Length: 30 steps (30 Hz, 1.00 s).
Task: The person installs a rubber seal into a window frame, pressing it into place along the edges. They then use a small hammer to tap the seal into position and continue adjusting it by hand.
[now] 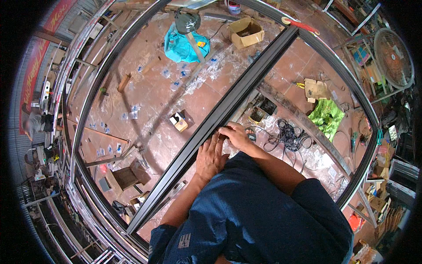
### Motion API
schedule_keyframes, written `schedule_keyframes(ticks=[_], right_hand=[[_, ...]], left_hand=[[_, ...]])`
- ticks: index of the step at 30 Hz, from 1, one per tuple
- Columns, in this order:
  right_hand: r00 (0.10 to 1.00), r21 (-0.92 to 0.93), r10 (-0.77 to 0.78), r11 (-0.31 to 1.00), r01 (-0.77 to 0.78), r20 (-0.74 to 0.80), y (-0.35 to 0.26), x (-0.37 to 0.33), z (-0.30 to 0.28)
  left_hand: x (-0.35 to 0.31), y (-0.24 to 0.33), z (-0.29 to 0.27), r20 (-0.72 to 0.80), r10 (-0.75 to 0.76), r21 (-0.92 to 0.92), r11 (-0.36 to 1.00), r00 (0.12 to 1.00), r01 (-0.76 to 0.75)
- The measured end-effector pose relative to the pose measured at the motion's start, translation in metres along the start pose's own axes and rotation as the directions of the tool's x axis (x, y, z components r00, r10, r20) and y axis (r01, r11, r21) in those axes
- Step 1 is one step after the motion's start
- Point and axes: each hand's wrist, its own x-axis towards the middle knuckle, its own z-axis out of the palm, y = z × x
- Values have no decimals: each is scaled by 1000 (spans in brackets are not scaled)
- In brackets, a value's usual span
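Observation:
A dark metal bar (246, 83) runs diagonally across a large dark metal frame (90, 99), from the lower left to the upper right. My left hand (211, 158) lies along the bar's near edge, its fingers stretched together and pointing up the bar. Just right of those fingertips, my right hand (237, 137) presses on the same edge with its fingers bent in. Whatever sits under the right fingertips is too small or hidden to name. A red-handled tool (303, 26) rests at the frame's far corner, by the bar's end.
Below the frame, the tiled floor carries a turquoise bag (180, 46), an open cardboard box (247, 34), a small box (179, 122), black cable (288, 137) and green cloth (327, 116). Long metal profiles (66, 145) crowd the left. A round fan (394, 57) stands at right.

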Motion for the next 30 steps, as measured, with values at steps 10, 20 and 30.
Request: schedule_keyframes(ticks=[10,20,30], right_hand=[[961,13,-53,998,59,-271,-38,30,-38],[962,106,-105,985,135,-253,1,18,-11],[733,-301,-317,940,160,-602,-33,71,-53]], left_hand=[[-3,-6,-3,48,3,7,1000,999,-3],[1,2,-4,-14,23,22,999,1000,-23],[34,12,7,-91,211,123,972,973,-199]])
